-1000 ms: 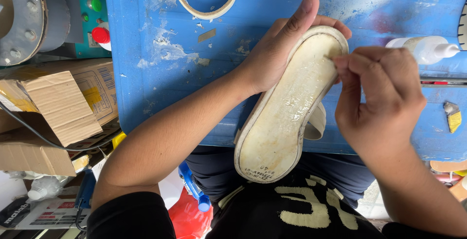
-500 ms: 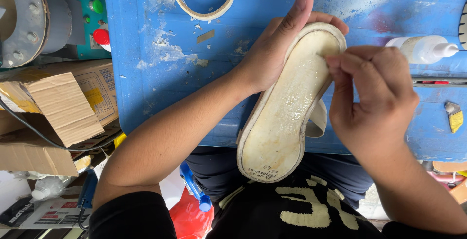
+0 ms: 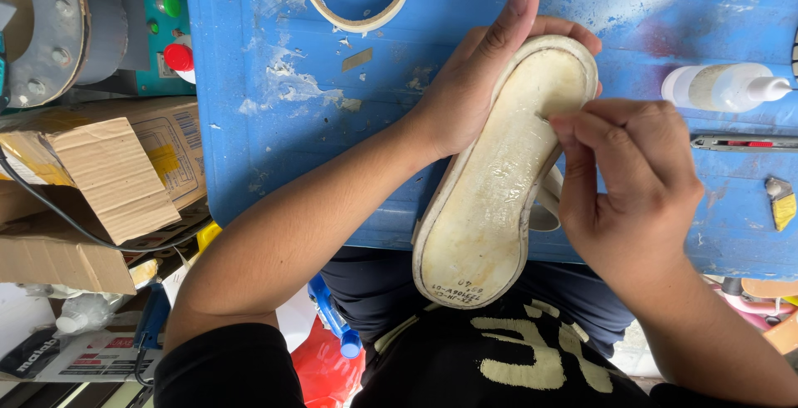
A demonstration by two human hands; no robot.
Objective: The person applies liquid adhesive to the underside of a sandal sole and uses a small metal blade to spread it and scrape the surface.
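We hold the pale shoe sole (image 3: 499,184) over our lap and the blue table (image 3: 332,142) edge, right hand (image 3: 632,184) fingertips pinched at its rim, left hand (image 3: 482,84) fingers curled around its toe end.

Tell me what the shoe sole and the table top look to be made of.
The cream oval shoe sole looks like rubber or foam: matt, yellow-stained, with a raised rim. The blue table top seems painted wood or board: its paint is scuffed and chipped to pale patches.

A cream shoe (image 3: 499,184) is held sole-up, its worn, yellowed sole stained and rimmed with a pale edge. It is tilted diagonally over the near edge of the blue worktop (image 3: 332,150), toe farthest onto it.
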